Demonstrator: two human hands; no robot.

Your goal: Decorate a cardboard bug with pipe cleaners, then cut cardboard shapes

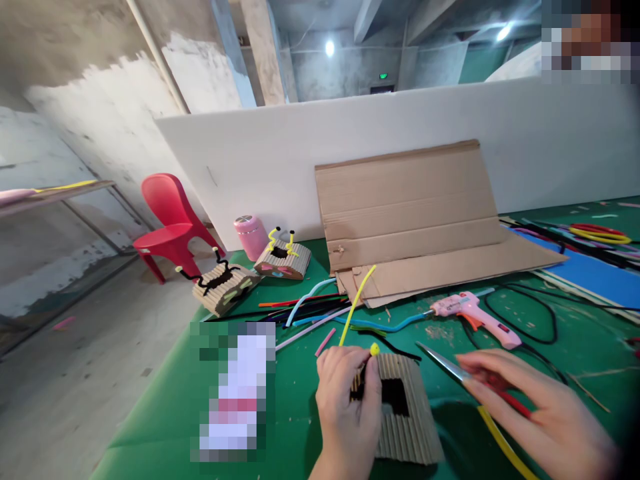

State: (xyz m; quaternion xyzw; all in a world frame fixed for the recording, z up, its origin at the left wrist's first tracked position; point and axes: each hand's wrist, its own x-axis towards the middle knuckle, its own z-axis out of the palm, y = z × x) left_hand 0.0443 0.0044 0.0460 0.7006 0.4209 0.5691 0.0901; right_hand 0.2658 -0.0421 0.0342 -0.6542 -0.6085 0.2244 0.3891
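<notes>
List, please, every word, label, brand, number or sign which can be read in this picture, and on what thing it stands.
No text can be read with certainty.
Pink glue gun: small marks on its body, too small to read.
Lit green sign in the background: too small to read.
Pixelated patch at lower left: obscured, no letters to make out.

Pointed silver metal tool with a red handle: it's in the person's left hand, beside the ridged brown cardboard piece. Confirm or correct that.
Wrong hand: the head view shows the tool in the right hand, beside the cardboard piece as stated.
</notes>
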